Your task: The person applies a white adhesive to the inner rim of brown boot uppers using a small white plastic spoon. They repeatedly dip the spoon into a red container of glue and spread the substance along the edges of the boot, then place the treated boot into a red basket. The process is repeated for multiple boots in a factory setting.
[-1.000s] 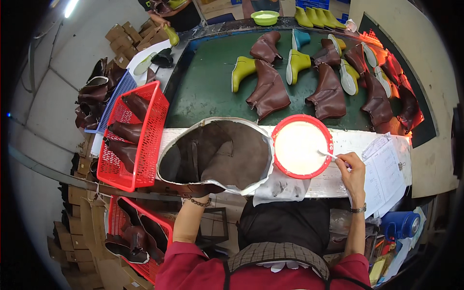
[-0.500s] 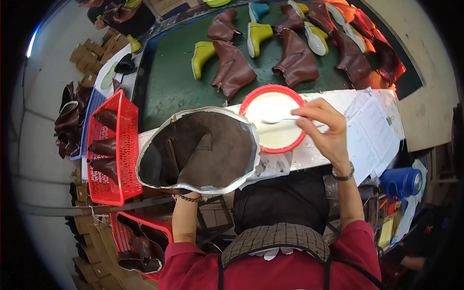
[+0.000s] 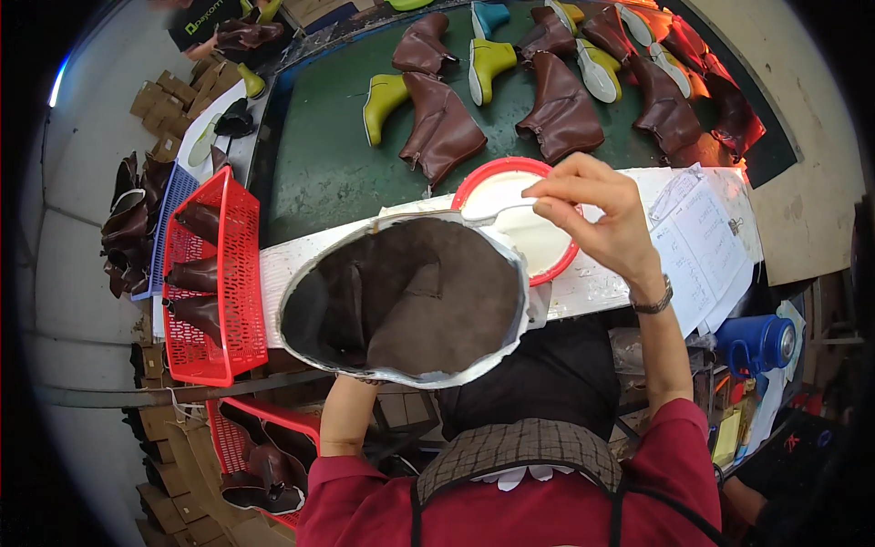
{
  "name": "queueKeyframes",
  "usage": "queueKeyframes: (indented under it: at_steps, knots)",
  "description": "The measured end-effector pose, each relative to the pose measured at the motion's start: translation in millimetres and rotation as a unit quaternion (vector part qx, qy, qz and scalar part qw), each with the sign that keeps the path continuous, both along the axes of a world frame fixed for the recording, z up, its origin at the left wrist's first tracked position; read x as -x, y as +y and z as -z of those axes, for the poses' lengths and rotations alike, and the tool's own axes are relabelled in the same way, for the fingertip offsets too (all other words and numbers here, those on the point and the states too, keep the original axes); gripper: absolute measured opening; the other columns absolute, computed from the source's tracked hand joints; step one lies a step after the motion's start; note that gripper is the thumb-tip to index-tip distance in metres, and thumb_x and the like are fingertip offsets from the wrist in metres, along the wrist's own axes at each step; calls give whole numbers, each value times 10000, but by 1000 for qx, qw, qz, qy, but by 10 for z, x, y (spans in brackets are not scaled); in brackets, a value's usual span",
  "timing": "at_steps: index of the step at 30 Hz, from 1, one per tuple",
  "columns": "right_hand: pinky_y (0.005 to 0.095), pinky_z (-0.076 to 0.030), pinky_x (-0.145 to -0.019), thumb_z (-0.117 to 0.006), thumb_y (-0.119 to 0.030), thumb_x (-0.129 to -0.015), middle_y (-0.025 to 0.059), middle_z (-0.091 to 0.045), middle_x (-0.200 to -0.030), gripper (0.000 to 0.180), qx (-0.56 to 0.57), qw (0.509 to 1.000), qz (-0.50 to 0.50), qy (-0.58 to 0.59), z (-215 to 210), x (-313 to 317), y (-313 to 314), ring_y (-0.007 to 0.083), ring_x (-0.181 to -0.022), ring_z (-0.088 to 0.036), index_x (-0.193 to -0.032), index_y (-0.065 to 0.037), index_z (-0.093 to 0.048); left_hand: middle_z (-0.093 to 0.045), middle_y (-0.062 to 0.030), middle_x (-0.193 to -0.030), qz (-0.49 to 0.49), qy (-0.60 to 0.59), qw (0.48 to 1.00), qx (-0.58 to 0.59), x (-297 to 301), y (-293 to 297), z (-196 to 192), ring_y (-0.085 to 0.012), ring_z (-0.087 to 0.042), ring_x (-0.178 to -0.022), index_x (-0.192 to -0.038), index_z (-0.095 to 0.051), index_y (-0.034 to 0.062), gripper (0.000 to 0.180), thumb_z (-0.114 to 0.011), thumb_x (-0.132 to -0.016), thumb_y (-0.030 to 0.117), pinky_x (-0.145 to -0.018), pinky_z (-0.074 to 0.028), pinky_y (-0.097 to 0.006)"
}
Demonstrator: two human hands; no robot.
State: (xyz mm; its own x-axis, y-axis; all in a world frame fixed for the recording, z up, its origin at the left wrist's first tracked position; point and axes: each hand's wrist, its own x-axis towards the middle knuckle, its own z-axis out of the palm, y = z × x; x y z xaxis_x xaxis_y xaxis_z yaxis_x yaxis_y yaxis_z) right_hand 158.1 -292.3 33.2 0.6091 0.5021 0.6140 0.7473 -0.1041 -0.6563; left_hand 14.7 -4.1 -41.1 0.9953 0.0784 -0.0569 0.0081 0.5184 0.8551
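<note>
My right hand (image 3: 597, 217) pinches a slim white stick-shaped tool (image 3: 497, 214) between thumb and fingers. Its far end meets the upper edge of a brown boot upper (image 3: 465, 310); whether it has bristles is too small to tell. The upper's opening faces me, showing a dark brown lining and a whitish rim. My left hand holds the upper from beneath and is hidden behind it; only the forearm shows below. Just beyond the upper stands a red-rimmed bowl (image 3: 559, 266) of creamy white liquid, partly covered by the upper and my right hand.
Brown boot uppers (image 3: 442, 128) and yellow-green boot-shaped forms (image 3: 492, 66) stand on the green table (image 3: 337, 173). At left, a red basket (image 3: 239, 273) holds brown pieces. Papers (image 3: 697, 246) and a blue jug (image 3: 752, 345) are at right. Another person (image 3: 214, 27) works at far left.
The boot upper has shifted right and slightly down, now covering more of the bowl. My right hand has moved a little left, bringing the tool from over the bowl to the upper's edge.
</note>
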Motion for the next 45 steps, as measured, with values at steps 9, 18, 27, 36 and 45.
queueKeyframes:
  at_steps: [9, 18, 27, 36, 45]
  knots:
    - [342, -425, -777, -817, -152, -824, 49, -685, -863, 154, 130, 983, -80, -102, -295, -304, 165, 200, -814, -630, -959, -79, -809, -629, -65, -1260, 57, 14, 997, 39, 177, -247, -26, -164, -636, -1126, -1463, -487, 32, 493, -615, -1059, 284, -1014, -511, -292]
    - [345, -406, -827, -824, -163, -828, 43, -699, -887, 153, 135, 974, -182, -24, -368, -468, 403, 187, -830, -617, -963, -92, -816, -632, -60, -1247, 63, 12, 996, 57, 231, -326, -9, -162, -637, -1123, -1458, -497, 32, 482, -607, -1063, 285, -1020, -508, -291]
    - [341, -442, -749, -814, -182, -851, 33, -687, -841, 138, 145, 948, -268, -91, -440, -493, 802, 189, -780, -632, -936, -74, -810, -636, -55, -1235, 78, 8, 994, 75, 264, -470, -6, -160, -637, -1121, -1453, -508, 32, 472, -599, -1066, 286, -1025, -506, -290]
    - [344, -378, -845, -815, -231, -859, -13, -678, -907, 163, 120, 923, -329, -160, -595, -378, 1395, 163, -875, -625, -970, -111, -815, -639, -50, -1222, 62, -1, 996, 66, 302, -400, -22, -158, -637, -1118, -1449, -518, 32, 462, -591, -1070, 287, -1031, -504, -289]
    - [215, -419, -593, -624, -167, -1052, 5, -593, -847, 204, -26, 980, 72, 181, 99, -609, -134, 46, -659, -512, -1110, 21, -680, -643, -45, -1210, -199, -85, 967, -133, 77, 823, 168, -155, -637, -1116, -1444, -528, 32, 454, -584, -1074, 288, -1036, -501, -289]
